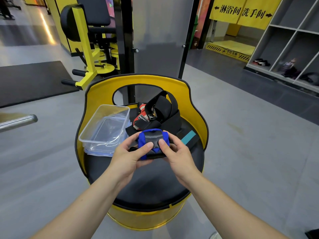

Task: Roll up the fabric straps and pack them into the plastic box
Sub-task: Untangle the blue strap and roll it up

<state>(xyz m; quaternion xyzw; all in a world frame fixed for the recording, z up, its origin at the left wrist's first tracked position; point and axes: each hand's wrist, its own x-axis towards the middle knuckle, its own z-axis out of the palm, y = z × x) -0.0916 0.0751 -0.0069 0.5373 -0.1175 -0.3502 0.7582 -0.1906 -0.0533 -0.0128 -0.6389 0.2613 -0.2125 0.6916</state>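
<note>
Head view: left hand (128, 156) and right hand (178, 153) both clamp a rolled blue-and-black strap (152, 141), thumbs pressed on its top, held above the black padded surface (148, 183) of a yellow seat. Clear plastic box (105, 127), empty, sits on its lid just left of the hands. Pile of black and red straps (159, 112) lies behind the roll.

Box (103, 128), straps (160, 111) on seat (148, 183)
</note>
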